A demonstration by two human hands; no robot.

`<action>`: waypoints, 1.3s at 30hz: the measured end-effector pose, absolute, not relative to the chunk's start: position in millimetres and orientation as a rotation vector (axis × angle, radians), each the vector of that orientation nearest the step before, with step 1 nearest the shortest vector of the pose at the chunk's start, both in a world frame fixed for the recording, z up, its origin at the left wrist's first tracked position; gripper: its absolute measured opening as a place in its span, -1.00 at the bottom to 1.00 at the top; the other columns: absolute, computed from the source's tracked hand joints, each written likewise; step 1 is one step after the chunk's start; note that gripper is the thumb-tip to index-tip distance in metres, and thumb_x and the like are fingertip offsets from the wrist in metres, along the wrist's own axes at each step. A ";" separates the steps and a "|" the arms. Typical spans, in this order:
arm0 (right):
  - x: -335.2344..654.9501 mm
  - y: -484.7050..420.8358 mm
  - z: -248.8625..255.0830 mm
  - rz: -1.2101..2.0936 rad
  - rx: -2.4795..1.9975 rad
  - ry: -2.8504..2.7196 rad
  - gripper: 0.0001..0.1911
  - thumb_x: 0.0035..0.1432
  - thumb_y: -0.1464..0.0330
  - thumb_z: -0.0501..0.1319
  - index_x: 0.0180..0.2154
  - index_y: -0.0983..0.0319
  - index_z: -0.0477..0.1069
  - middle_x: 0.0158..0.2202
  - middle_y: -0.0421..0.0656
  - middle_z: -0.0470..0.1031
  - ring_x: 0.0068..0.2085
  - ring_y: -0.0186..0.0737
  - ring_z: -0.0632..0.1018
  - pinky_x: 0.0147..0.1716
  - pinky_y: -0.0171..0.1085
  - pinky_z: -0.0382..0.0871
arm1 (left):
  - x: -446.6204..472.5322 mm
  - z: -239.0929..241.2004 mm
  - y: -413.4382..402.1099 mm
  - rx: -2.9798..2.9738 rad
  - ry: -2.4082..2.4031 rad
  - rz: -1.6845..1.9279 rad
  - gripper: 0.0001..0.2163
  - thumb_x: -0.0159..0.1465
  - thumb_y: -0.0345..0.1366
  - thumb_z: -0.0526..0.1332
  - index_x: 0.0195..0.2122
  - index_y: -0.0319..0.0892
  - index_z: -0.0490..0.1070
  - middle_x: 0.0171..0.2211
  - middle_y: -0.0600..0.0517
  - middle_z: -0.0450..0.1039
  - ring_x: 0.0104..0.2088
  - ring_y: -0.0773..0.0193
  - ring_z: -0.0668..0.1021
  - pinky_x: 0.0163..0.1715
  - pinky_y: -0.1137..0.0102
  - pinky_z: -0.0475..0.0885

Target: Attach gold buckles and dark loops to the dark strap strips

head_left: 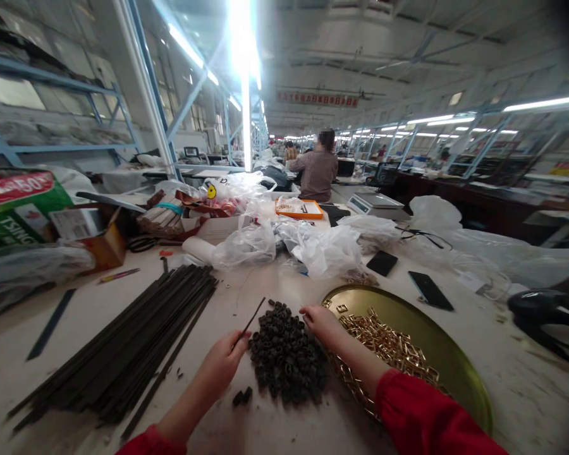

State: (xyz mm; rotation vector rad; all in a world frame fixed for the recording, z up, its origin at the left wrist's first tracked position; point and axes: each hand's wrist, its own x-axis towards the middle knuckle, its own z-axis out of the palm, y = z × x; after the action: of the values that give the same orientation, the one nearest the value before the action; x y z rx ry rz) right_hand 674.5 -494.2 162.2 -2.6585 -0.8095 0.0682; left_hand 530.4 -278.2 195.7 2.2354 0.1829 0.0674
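Strip (255,316), dark and thin, is pinched in the left hand (226,359) beside the loop pile (287,360) on the surface (265,433); the right hand's (323,323) grip I cannot tell; its sleeve (422,407), crossing the tray (464,366), could snag metal rings (384,338) and scatter them if lowered

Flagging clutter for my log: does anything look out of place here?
A few small black pieces lie on the pale tabletop, left of the big heap of black loops, seemingly strayed from it.
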 end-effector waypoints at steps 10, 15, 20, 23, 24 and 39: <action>683.1 -495.7 149.9 0.228 -2.583 -0.825 -0.91 -0.08 0.47 0.22 -0.42 0.23 0.46 -0.41 -0.18 0.49 -0.35 -0.28 0.46 -0.36 -0.36 0.25 | 474.6 186.4 -260.4 1.825 0.438 -0.130 -0.52 0.15 0.10 -0.08 -0.34 -0.23 0.37 -0.58 0.13 0.25 -0.67 0.41 0.18 -0.68 0.50 0.07; 720.2 -497.2 148.1 0.107 -2.536 -0.540 -0.88 0.06 0.35 0.21 -0.39 0.29 0.41 -0.46 -0.22 0.45 -0.41 -0.33 0.46 -0.37 -0.30 0.33 | 475.3 182.1 -259.7 1.835 0.430 -0.213 -0.65 0.13 0.02 0.02 -0.41 -0.21 0.31 -0.63 0.18 0.19 -0.67 0.43 0.20 -0.68 0.52 0.08; 747.3 -491.1 140.4 -0.055 -2.438 -0.261 -0.68 0.25 0.23 -0.01 -0.13 0.33 0.32 -0.31 -0.12 0.46 -0.42 -0.32 0.50 -0.44 -0.27 0.41 | 475.5 177.6 -259.9 1.756 0.533 -0.245 -0.66 0.07 -0.07 0.01 -0.23 -0.18 0.24 -0.59 0.17 0.28 -0.71 0.42 0.30 -0.73 0.52 0.05; 734.2 -487.0 139.4 -0.077 -2.434 -0.310 -0.63 0.24 0.26 -0.05 -0.06 0.36 0.30 -0.21 0.00 0.46 -0.33 -0.23 0.52 -0.33 -0.21 0.42 | 473.2 177.1 -260.1 1.696 0.613 -0.258 -0.59 0.02 -0.10 0.01 -0.13 -0.18 0.19 -0.58 0.17 0.31 -0.72 0.41 0.31 -0.76 0.52 0.02; 727.2 -484.2 140.9 -0.066 -2.440 -0.364 -0.64 0.22 0.28 -0.03 -0.07 0.34 0.32 -0.19 0.01 0.46 -0.29 -0.21 0.51 -0.28 -0.21 0.40 | 472.2 177.9 -260.9 1.670 0.626 -0.264 -0.58 0.00 -0.11 0.01 -0.12 -0.19 0.19 -0.57 0.17 0.32 -0.73 0.42 0.30 -0.77 0.52 0.01; 665.1 -409.1 184.9 0.094 -2.444 -0.760 -0.93 0.05 0.42 0.16 -0.39 0.28 0.40 -0.25 -0.01 0.46 -0.11 -0.07 0.42 -0.07 -0.11 0.17 | 442.6 208.2 -280.6 1.503 0.576 -0.276 -0.68 0.13 -0.17 0.00 -0.14 -0.23 0.21 -0.63 0.19 0.29 -0.78 0.53 0.21 -0.79 0.58 -0.04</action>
State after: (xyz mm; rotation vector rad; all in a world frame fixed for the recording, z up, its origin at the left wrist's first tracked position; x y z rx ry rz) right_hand 665.1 -409.1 184.9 -2.4443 -0.7601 0.0942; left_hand 442.6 -280.6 208.2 1.5031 0.5756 -0.2763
